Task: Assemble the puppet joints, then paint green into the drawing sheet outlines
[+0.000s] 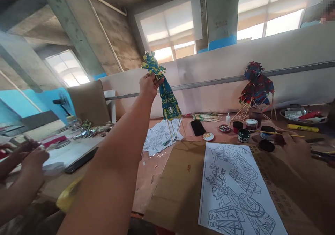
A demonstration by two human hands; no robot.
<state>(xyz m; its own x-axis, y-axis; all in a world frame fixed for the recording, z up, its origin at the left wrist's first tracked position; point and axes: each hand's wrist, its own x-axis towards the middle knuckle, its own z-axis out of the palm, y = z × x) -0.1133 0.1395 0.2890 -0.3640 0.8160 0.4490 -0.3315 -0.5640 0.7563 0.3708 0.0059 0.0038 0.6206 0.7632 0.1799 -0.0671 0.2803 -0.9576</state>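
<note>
Head view, lower right: a printed line-drawing sheet (235, 189) lies on cardboard (178, 179). Just past it my right hand (295, 149) is closed on a thin stick (277, 134), which reaches toward the little paint jars (244, 135). Most are capped, so their contents are hidden. Two small dishes (208, 136) hold speckled bits. At centre frame my left hand (148, 85) grips the blue-green puppet (167, 99), raised high above the table (146, 172).

table (146, 179) is bearing cardboard sheet (178, 186) | black phone (198, 127) is lying just beyond cardboard sheet | paint jars (244, 135), apparently, are standing beyond its far-right corner
</note>
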